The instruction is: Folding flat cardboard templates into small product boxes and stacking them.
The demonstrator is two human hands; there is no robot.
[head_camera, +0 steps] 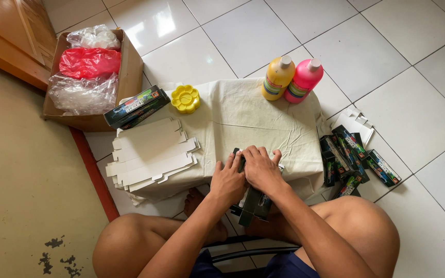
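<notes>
My left hand (227, 180) and my right hand (261, 167) press together on a dark flat carton (252, 204) at the near edge of a cloth-covered low table (243, 116). The carton hangs partly off the table edge toward my lap, and its upper part is hidden under my fingers. A stack of white unfolded carton blanks (150, 152) lies on the table to the left of my hands. A finished dark box (136, 107) rests at the table's far left corner, beside a yellow flower-shaped paint palette (185, 98).
A yellow paint bottle (277, 77) and a pink paint bottle (303, 81) stand at the table's far right. Several dark folded boxes (354, 159) are piled on the tiled floor at right. A cardboard box (130, 77) with plastic bags sits at far left. My knees flank the table.
</notes>
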